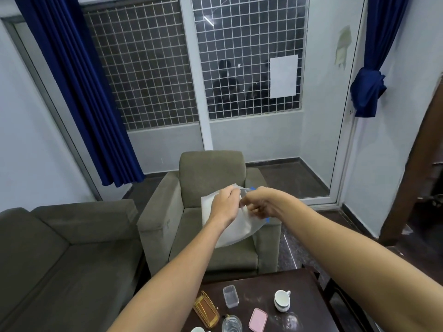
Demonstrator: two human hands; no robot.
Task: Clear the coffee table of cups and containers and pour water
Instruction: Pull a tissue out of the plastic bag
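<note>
I see both arms stretched out in front of me, holding a white plastic bag (236, 232) up in the air in front of the grey armchair (211, 171). My left hand (224, 206) grips the bag's top edge with its fingers curled round the plastic, and my right hand (260, 207) pinches the same rim just beside it, fingers bent inward; the two hands nearly touch. The bag hangs below them, with a blue strip showing along its mouth. Down at the bottom of my view is the dark tabletop (309, 288), well apart from the hands. On it stand a clear container (230, 296), a white cup (282, 300), a pink box (258, 319), a glass bottle (231, 324) and a gold wire basket (206, 312). A grey sofa (60, 248) sits to the left.
</note>
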